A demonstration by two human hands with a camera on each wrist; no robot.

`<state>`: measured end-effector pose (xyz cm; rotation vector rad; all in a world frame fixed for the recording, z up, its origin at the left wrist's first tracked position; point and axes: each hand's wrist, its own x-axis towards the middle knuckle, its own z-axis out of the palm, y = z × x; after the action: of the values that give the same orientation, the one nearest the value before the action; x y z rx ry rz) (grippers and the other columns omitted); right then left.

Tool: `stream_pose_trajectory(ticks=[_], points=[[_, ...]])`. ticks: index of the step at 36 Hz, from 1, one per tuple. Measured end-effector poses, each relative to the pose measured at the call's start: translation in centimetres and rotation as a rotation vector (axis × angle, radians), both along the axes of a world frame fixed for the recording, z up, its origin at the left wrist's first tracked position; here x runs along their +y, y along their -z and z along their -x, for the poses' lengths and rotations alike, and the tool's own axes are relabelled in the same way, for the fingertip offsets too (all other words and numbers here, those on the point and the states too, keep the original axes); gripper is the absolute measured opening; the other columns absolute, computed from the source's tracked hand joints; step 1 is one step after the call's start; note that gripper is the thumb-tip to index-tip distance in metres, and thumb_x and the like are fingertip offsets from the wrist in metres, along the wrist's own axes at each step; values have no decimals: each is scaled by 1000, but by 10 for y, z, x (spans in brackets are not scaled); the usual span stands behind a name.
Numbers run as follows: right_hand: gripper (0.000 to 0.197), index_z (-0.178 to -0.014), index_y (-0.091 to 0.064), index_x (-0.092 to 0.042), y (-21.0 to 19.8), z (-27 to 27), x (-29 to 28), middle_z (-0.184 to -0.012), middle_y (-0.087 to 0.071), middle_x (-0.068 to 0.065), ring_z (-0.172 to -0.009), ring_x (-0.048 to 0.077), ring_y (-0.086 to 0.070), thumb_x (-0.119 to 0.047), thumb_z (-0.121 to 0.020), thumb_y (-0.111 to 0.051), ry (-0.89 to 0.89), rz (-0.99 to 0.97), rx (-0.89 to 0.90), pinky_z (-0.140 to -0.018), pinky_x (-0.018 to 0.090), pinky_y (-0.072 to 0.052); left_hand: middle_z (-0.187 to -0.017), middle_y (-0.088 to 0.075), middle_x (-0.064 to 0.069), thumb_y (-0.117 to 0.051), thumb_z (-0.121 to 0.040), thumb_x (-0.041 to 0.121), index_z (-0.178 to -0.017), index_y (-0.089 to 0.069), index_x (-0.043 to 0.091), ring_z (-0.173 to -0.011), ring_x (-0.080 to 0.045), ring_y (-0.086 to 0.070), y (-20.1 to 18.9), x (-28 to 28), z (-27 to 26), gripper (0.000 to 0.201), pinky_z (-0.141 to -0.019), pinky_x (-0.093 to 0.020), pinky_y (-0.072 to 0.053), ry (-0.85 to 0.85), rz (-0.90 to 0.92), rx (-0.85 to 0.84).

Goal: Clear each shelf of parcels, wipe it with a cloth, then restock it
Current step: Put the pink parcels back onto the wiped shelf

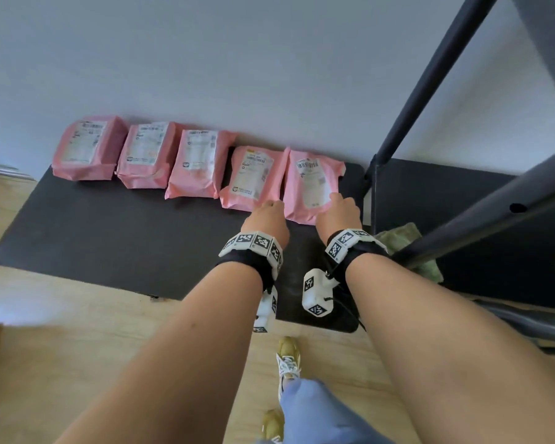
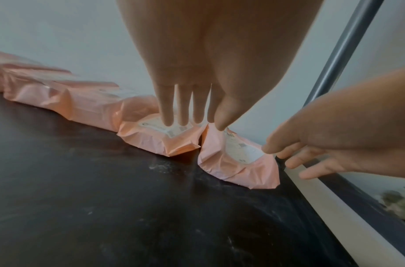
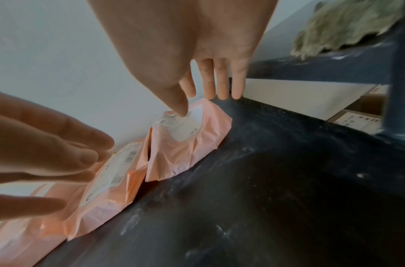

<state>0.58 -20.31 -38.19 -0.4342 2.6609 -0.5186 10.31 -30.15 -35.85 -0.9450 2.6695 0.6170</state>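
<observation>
Several pink parcels with white labels lie in a row along the wall on a black board [image 1: 109, 238]. My left hand [image 1: 266, 213] reaches over the second parcel from the right [image 1: 253, 174], fingers straight, their tips at its label [image 2: 160, 139]. My right hand [image 1: 340, 206] is over the rightmost parcel [image 1: 311, 181]. Its thumb tip rests on the label [image 3: 185, 130] and the straight fingers [image 3: 222, 84] reach past the parcel's right edge. Neither hand grips anything. A crumpled green cloth [image 1: 398, 238] lies on the dark shelf to the right.
A black metal rack with slanting posts [image 1: 430, 78] stands at the right, close to my right arm. Cardboard boxes [image 3: 356, 119] show beyond the board's right edge. The board's near half is bare and dusty [image 2: 151, 207]. Wooden floor and my shoes lie below.
</observation>
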Motion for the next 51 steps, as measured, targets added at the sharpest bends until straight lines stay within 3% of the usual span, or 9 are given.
stream_pose_trajectory(ticks=[8, 14, 19, 26, 35, 38, 43, 47, 51], points=[[50, -137, -38, -9, 19, 24, -22, -134, -44, 16, -126, 32, -43, -10, -89, -51, 147, 24, -53, -98, 42, -40, -133, -48, -11, -47, -92, 6, -133, -42, 8, -117, -29, -52, 13, -18, 45, 42, -94, -37, -44, 29, -58, -118], [42, -133, -42, -5, 26, 30, -26, -135, -42, 17, -124, 34, -44, -10, -92, -48, 212, -25, -98, -96, 40, -41, -124, -55, -10, -49, -93, 7, -125, -49, 5, -108, -26, -57, 16, -22, 56, 31, -74, -29, -39, 97, -89, -205], [35, -124, -45, -6, 28, 24, -21, -129, -48, 18, -117, 35, -51, -9, -90, -46, 257, -33, -119, -94, 42, -45, -127, -52, -11, -42, -95, 3, -130, -47, 5, -114, -28, -53, 18, -17, 51, 36, -89, -34, -47, 62, -123, -190], [22, -112, -53, -4, 21, -13, 2, -110, -62, 14, -100, 31, -61, -9, -91, -48, 232, -18, -151, -74, 33, -45, -124, -55, -14, -41, -94, 10, -126, -49, 3, -113, -31, -55, 28, -1, 5, 33, -90, -36, -45, -75, -198, -167], [15, -87, -60, -8, 10, -100, 45, -88, -60, 10, -79, 27, -54, -4, -86, -45, 164, 38, -182, -68, 31, -42, -103, -67, -17, -38, -95, 19, -105, -62, 0, -95, -33, -63, 27, 29, -87, 32, -84, -39, -51, -102, -354, -111], [21, -93, -65, -6, 10, -132, 61, -94, -65, 12, -85, 28, -59, -4, -86, -46, 209, 107, -182, -77, 35, -49, -101, -65, -18, -41, -96, 16, -105, -60, 0, -95, -34, -63, 26, 40, -111, 27, -86, -41, -51, -105, -392, -82], [23, -99, -69, -14, 5, -173, 96, -99, -67, 7, -93, 28, -61, -9, -89, -49, 291, 140, -146, -80, 32, -49, -85, -66, -9, -47, -91, 35, -92, -65, 7, -82, -28, -63, 29, 67, -144, 33, -84, -39, -52, -178, -463, -55], [19, -99, -65, -14, -1, -191, 137, -93, -62, 4, -87, 25, -58, -8, -90, -49, 397, 128, -161, -75, 29, -43, -81, -65, -7, -47, -88, 44, -92, -62, 10, -75, -25, -63, 19, 101, -155, 38, -73, -33, -51, -71, -443, -65], [13, -97, -59, -16, -6, -198, 182, -97, -63, 7, -94, 28, -58, -9, -89, -52, 537, 101, -136, -78, 31, -44, -92, -68, -12, -43, -90, 44, -98, -60, 6, -83, -29, -65, 8, 142, -147, 43, -73, -34, -52, 53, -417, -44]])
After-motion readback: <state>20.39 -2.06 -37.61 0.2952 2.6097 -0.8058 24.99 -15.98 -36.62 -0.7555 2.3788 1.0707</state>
